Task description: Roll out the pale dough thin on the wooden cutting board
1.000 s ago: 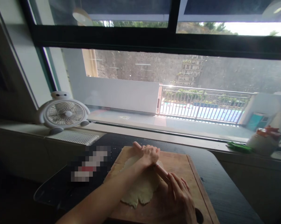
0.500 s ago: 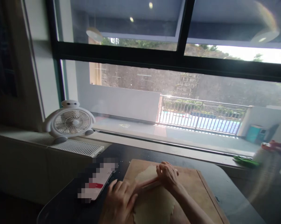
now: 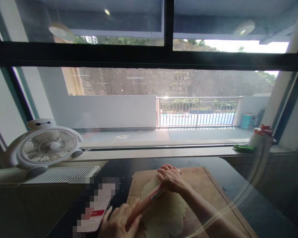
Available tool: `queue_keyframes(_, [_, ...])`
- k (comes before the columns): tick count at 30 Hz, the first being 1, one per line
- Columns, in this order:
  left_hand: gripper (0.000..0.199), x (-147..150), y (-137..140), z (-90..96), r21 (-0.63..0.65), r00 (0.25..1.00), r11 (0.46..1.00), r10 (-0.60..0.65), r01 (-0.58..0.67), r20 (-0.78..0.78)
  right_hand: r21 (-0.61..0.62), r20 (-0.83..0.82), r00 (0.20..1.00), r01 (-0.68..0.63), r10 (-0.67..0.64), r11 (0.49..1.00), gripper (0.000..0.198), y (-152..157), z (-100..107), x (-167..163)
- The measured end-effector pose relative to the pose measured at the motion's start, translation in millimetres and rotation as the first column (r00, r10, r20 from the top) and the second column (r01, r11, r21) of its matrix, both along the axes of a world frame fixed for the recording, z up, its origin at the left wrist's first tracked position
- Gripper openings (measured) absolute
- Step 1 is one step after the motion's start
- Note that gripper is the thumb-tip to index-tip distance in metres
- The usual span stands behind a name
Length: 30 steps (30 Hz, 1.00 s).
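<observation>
Swinging round since a second ago, the rolling pin is now slanting from near left to far right, where it was slanting the other way; the hands are also trading places, the right one now working at the far end and the left one at the near end. The left hand is curling around the near end, pinching it between thumb and bent fingers. Over the far end, the right hand is lying palm down with its fingers close together; its underside is hidden, so I cannot tell whether it is closing around the wood. Between the hands, a red-and-white label is showing on the pin. Beneath, the dough is lying flat and ragged-edged on a wooden board, which is resting on the dark bench. Just left of the left hand, a pale flat object is lying on the bench, partly pixelated. Farther left, a white fan is standing by the window.
</observation>
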<state>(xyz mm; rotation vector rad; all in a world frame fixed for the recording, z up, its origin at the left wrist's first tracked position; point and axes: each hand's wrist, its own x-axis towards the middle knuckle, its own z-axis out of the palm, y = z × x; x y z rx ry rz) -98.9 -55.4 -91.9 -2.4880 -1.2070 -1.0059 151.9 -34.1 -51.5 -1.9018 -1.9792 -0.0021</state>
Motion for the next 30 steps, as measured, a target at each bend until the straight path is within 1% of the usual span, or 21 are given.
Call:
queue_keyframes(2, [0.037,2,-3,7.4,-0.005,0.999,1.000,-0.008,0.007,-0.036,0.056,0.005,1.000,-0.008,0.007,0.998,0.034,-31,-1,5])
queue_keyframes(3, [0.037,4,-4,8.5,0.000,0.999,1.000,-0.012,0.012,-0.031,0.095,0.009,1.000,-0.010,0.009,0.995,0.034,-43,-1,6])
queue_keyframes(5, [0.036,7,-3,6.4,0.010,1.000,1.000,-0.025,0.025,0.006,0.136,0.031,1.000,-0.008,0.004,0.991,0.033,-56,1,7])
queue_keyframes(6, [0.036,9,-2,3.9,0.010,0.999,0.999,-0.032,0.032,0.030,0.121,0.048,0.999,0.002,-0.008,0.993,0.033,-55,2,6])
queue_keyframes(7, [0.036,10,-1,1.1,0.010,0.998,0.999,-0.036,0.035,0.057,0.082,0.066,0.998,0.016,-0.021,0.996,0.033,-50,4,5])
queue_keyframes(8, [0.036,11,0,-1.7,0.009,0.996,0.999,-0.038,0.037,0.084,0.022,0.090,0.995,0.035,-0.037,0.999,0.035,-40,6,4])
queue_keyframes(9, [0.036,11,1,-4.1,0.007,0.993,0.999,-0.040,0.040,0.110,-0.010,0.094,0.995,0.042,-0.040,0.999,0.035,-28,7,2])
queue_keyframes(12, [0.037,10,3,-9.3,-0.018,0.982,0.997,-0.066,0.070,0.177,-0.079,0.076,0.995,0.066,-0.060,0.995,0.034,19,11,-6])
queue_keyframes(15, [0.036,7,5,-13.4,-0.090,0.968,0.989,-0.097,0.120,0.231,-0.149,0.055,0.995,0.093,-0.086,0.984,0.031,57,15,-15])
queue_keyframes(17, [0.036,6,6,-16.2,-0.118,0.960,0.984,-0.102,0.137,0.262,-0.178,0.047,0.994,0.102,-0.095,0.979,0.030,68,16,-20])
queue_keyframes(18, [0.036,5,6,-17.4,-0.121,0.958,0.984,-0.095,0.133,0.271,-0.178,0.044,0.994,0.105,-0.098,0.978,0.030,69,16,-21])
queue_keyframes(19, [0.037,5,6,-18.4,-0.120,0.957,0.985,-0.087,0.124,0.276,-0.168,0.041,0.994,0.107,-0.101,0.980,0.030,66,16,-21])
queue_keyframes(21, [0.037,4,5,-19.3,-0.118,0.959,0.987,-0.076,0.112,0.272,-0.122,0.037,0.994,0.103,-0.099,0.987,0.031,49,14,-17])
queue_keyframes(24, [0.035,4,2,-16.7,-0.128,0.963,0.980,-0.116,0.150,0.243,-0.043,0.043,0.995,0.096,-0.094,0.994,0.037,7,7,-5])
queue_keyframes(27, [0.033,6,0,-9.1,-0.126,0.959,0.976,-0.143,0.178,0.245,0.056,0.032,0.993,0.110,-0.112,0.992,0.037,-36,0,5])
queue_keyframes(29, [0.034,8,-2,-2.5,-0.116,0.952,0.978,-0.138,0.174,0.272,0.101,0.021,0.991,0.133,-0.135,0.986,0.039,-53,-2,8])
queue_keyframes(30, [0.035,9,-3,0.6,-0.113,0.950,0.979,-0.134,0.172,0.284,0.098,0.026,0.988,0.147,-0.150,0.984,0.040,-56,-2,8])
